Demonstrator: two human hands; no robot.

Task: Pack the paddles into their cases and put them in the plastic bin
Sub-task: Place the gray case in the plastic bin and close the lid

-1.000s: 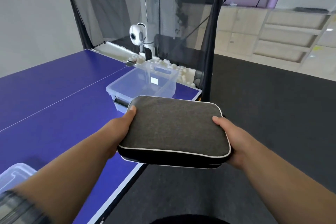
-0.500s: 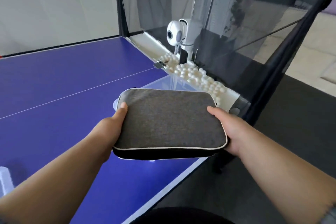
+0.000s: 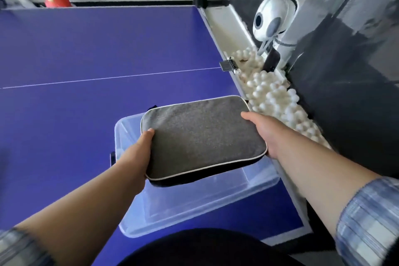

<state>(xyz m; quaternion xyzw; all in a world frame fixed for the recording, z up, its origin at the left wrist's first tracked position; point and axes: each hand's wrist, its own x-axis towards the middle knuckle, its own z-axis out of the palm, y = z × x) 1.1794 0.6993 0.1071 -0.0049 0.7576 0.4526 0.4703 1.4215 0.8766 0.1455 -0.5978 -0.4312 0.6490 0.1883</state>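
Blue table (image 3: 86, 49), both hands holding case (image 3: 200, 134) over bin (image 3: 194, 207)

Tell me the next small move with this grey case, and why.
Likely lower the grey case straight down into the clear plastic bin: the left hand and right hand hold it over the open bin, not yet inside.

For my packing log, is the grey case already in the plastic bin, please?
Not yet: the left hand and right hand hold the case over the bin.
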